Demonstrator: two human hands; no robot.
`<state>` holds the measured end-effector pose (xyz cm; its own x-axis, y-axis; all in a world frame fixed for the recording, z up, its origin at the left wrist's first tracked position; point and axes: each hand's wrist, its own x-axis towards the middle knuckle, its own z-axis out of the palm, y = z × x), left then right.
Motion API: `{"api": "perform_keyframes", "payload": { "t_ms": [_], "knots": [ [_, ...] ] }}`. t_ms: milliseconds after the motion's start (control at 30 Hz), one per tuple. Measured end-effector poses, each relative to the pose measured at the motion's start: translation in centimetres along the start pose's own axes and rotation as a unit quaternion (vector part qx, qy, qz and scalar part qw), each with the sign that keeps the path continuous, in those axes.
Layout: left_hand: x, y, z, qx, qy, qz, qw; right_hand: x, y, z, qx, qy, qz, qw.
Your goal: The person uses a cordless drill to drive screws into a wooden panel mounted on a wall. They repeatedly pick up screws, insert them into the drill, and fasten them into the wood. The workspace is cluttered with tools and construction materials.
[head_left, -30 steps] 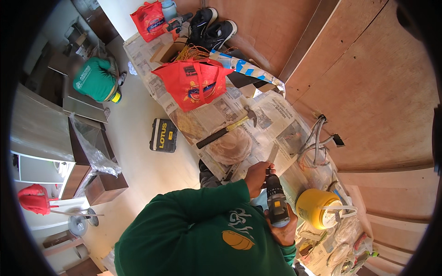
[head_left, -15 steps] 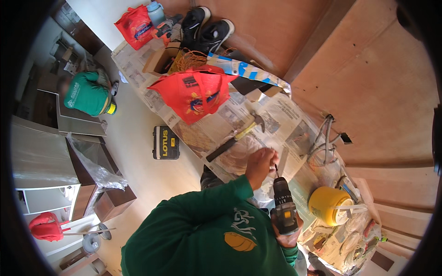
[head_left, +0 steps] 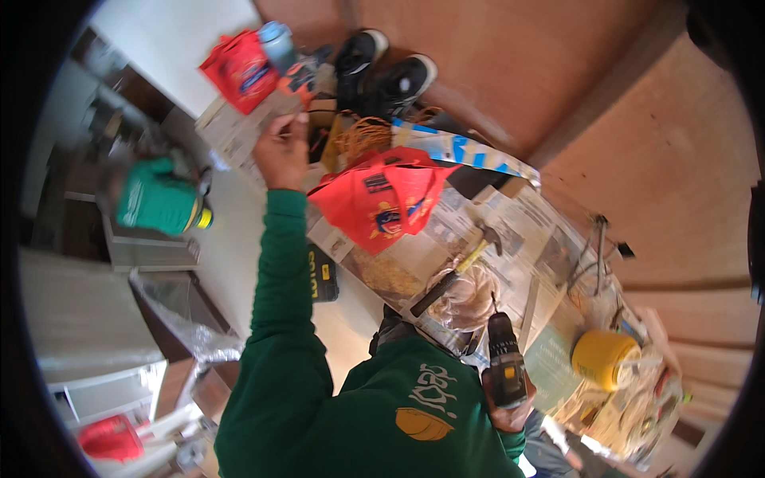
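Note:
My right hand (head_left: pixel 514 414) grips a black cordless drill (head_left: pixel 505 358), its thin bit pointing away from me over the table edge. My left hand (head_left: pixel 283 151) is raised at the far left, near the red-orange power tool (head_left: pixel 300 78) and above the newspaper. Its fingers are curled with the tips together; whatever they hold, if anything, is too small to make out. A hammer (head_left: pixel 458 271) with a yellow and black handle lies across a clear plastic bundle (head_left: pixel 470 299), just beyond the drill. A red bag (head_left: pixel 386 199) stands between my left hand and the hammer.
Newspaper (head_left: pixel 526 219) covers the table. Black shoes (head_left: pixel 398 84), a blue bottle (head_left: pixel 276 46) and another red bag (head_left: pixel 241 72) sit at its far end. To the right are a yellow tub (head_left: pixel 603 358) and loose cables (head_left: pixel 598 247). A co-worker in green (head_left: pixel 159 197) crouches at left.
My left hand has left the drill bit and swung far to the left, past the red bag. The drill stays in my right hand. The whole view has shifted.

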<state>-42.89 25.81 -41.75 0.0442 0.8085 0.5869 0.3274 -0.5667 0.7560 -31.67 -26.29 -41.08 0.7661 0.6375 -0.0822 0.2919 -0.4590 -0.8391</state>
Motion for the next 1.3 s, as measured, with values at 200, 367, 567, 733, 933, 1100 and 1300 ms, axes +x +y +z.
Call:
{"api": "perform_keyframes", "payload": {
  "t_ms": [200,367,567,733,933,1100,1300],
  "knots": [
    [1.6,-1.9,1.0,0.144,-0.013,0.002,0.989,1.1,-1.3,1.2,-0.053,0.0,-0.047,0.998],
    [-8.6,14.0,9.9,-0.193,-0.424,0.128,0.875,0.9,-2.5,0.6,-0.015,0.025,-0.021,0.999],
    [-19.3,2.4,19.4,0.163,-0.612,0.191,0.749,0.4,-1.7,-1.7,0.0,0.046,-0.015,0.999],
    [-16.3,6.2,18.2,0.123,-0.487,0.192,0.843,-1.3,2.8,-3.1,0.002,0.084,0.04,0.996],
    [-15.0,5.7,21.2,0.101,-0.416,0.258,0.866,-0.5,4.4,-4.2,0.057,0.079,0.08,0.992],
    [-15.0,7.3,24.3,0.172,-0.388,0.147,0.893,0.7,5.4,-5.0,0.058,0.076,0.068,0.993],
    [-13.5,6.6,27.8,0.309,-0.43,0.221,0.819,2.1,5.9,-5.8,0.084,0.065,0.1,0.989]
  ]
}}
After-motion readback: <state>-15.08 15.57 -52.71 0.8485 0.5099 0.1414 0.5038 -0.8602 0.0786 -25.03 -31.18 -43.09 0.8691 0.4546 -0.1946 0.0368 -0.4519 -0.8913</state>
